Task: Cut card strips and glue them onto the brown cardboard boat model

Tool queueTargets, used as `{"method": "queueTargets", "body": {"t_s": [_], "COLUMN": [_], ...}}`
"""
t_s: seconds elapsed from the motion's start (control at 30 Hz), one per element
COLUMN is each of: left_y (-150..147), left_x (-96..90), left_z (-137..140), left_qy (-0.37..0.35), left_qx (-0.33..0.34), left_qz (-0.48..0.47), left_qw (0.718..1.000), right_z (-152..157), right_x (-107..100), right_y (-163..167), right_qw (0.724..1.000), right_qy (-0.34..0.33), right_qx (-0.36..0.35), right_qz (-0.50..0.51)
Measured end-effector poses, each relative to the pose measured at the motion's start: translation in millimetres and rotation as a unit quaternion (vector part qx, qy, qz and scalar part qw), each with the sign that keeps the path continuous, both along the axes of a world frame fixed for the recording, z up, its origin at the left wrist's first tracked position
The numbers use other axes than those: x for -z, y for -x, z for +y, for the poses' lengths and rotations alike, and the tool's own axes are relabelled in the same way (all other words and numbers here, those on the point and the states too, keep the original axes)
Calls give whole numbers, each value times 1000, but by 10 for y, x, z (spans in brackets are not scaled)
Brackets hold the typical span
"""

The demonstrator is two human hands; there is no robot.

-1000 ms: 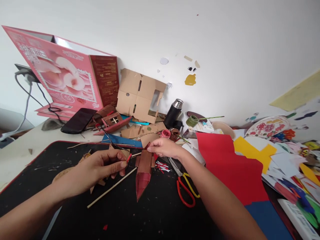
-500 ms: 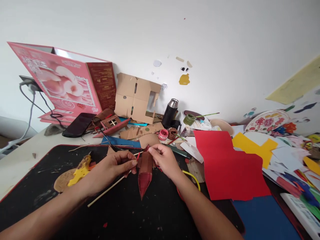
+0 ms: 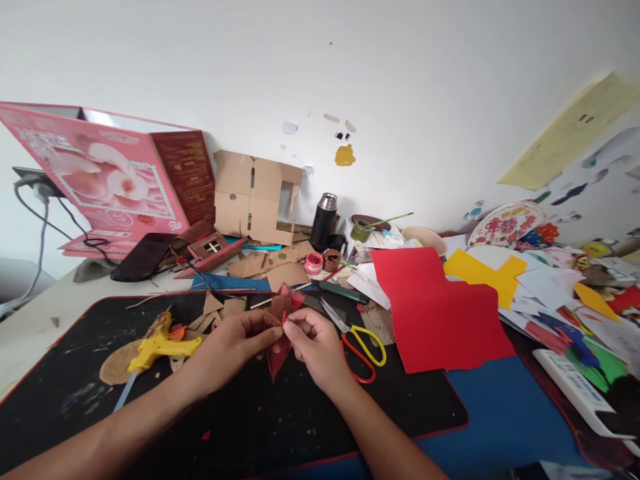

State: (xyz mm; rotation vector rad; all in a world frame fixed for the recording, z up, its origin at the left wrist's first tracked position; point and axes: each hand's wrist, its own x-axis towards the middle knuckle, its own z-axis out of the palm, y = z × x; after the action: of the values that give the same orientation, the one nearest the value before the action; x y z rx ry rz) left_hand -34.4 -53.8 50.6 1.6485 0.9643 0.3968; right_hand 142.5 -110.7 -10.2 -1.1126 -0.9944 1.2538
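Between my two hands stands a thin red strip [image 3: 285, 317], pinched at the fingertips. My left hand [image 3: 250, 337] is closed, thumb against index finger, at the strip's left side. On its right, my right hand [image 3: 313, 341] is also closed, thumb and fingers pressed together. Right beneath them lies a small brown and red paper or card boat [image 3: 277, 363] with its pointed end toward me; the hands cover its middle. A bit of a thin wooden stick [image 3: 262, 303] shows behind my left hand.
Left of my hands lies a yellow glue gun [image 3: 159, 343] near cardboard scraps [image 3: 213, 304]. Scissors [image 3: 360, 343] with red and yellow handles lie to the right, beside red paper [image 3: 435, 313]. Behind stand paint jars [image 3: 314, 263], a black flask [image 3: 325, 223] and a house-like boat model [image 3: 213, 250].
My hands have come together over the boat and meet at the red strip. The view has turned rightward, and the scissors and glue gun show more fully.
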Motion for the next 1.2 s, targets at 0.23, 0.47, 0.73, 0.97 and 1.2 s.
{"method": "queueTargets", "body": {"t_s": [0.23, 0.47, 0.73, 0.97, 1.2], "left_y": [-78, -103, -119, -95, -55], "left_x": [-76, -41, -66, -86, -148], "left_z": [-97, -136, -214, -338, -358], "left_qy": [47, 130, 151, 252, 344], "left_qx": [-6, -41, -51, -89, -87], "left_qz": [13, -30, -46, -123, -165], "left_qw": [999, 990, 986, 956, 921], "right_z": [-80, -154, -193, -206, -208], "right_x": [26, 33, 81, 83, 62], "right_y": [-2, -9, -25, -74, -91], "right_qw": [1000, 998, 999, 993, 988], "right_qy": [4, -6, -18, -43, -42], "right_qx": [-1, -10, 18, 83, 96], "right_qz": [21, 56, 41, -75, -114]}}
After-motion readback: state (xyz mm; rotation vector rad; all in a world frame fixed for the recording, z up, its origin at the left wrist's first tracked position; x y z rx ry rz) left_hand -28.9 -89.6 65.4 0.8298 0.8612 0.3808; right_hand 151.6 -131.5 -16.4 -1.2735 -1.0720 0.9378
